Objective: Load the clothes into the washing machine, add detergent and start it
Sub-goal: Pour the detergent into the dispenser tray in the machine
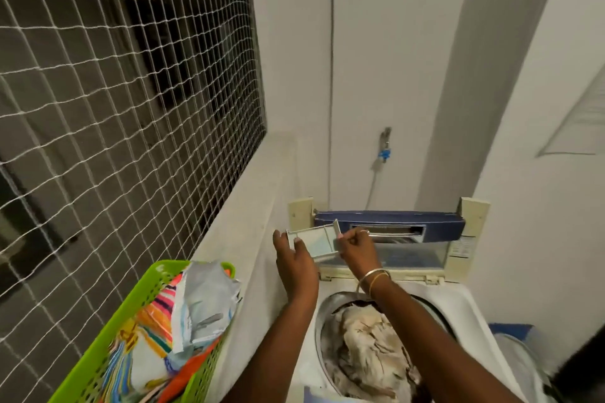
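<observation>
Both bare forearms reach forward from the lower edge, near each other but not touching. The left hand grips the left end of a small detergent tray, with its thumb on top. The right hand, with bangles at its wrist, pinches the tray's right end with curled fingers.

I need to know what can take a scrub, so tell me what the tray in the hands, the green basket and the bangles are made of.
Detergent tray: looks like rigid plastic, pale and translucent, with thin moulded dividers. Green basket: plastic, glossy, with moulded perforated walls. Bangles: probably metal, going by the gold-coloured shine, though coated plastic can't be ruled out.
</observation>
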A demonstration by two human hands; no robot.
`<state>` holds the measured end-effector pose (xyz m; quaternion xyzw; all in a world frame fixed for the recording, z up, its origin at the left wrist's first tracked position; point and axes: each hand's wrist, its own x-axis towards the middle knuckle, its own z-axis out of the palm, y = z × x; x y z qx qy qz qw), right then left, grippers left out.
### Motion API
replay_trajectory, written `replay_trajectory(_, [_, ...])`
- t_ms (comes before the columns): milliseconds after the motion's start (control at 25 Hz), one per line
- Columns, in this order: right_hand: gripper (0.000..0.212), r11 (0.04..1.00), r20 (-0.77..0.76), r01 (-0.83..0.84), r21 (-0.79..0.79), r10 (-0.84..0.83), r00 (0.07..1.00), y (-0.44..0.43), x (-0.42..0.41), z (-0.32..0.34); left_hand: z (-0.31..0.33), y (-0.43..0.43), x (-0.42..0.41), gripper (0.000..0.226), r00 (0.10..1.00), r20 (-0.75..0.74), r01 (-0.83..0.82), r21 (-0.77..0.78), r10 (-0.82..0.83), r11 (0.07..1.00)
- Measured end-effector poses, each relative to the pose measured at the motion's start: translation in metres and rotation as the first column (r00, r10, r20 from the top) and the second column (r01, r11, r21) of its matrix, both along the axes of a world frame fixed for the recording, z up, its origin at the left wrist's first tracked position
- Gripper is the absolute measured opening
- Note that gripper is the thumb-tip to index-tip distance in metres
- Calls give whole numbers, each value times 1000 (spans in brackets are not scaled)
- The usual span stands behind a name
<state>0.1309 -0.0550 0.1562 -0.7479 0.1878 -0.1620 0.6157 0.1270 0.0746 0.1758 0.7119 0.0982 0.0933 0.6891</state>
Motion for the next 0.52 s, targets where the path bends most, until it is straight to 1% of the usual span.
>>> replay_trajectory(160, [9,994,-20,109,-20,-110,994,-40,-33,-16,-14,-29,-15,39,994,-31,109,2,-109,994])
replay_trajectory(280, [8,982,-51,184,-50,-186,981,-68,-51,-31,-32,-52,-22,36,982,-51,185,47,-183,982])
replay_trajectory(400, [8,978,-75,191,-79,-197,978,-95,-57,-48,-51,-76,-19,36,967,-81,247,79,-241,966])
replay_trajectory(520, [8,979,-73,191,-77,-197,978,-117,-54,-63,-66,-98,-13,35,961,-151,255,140,-234,957])
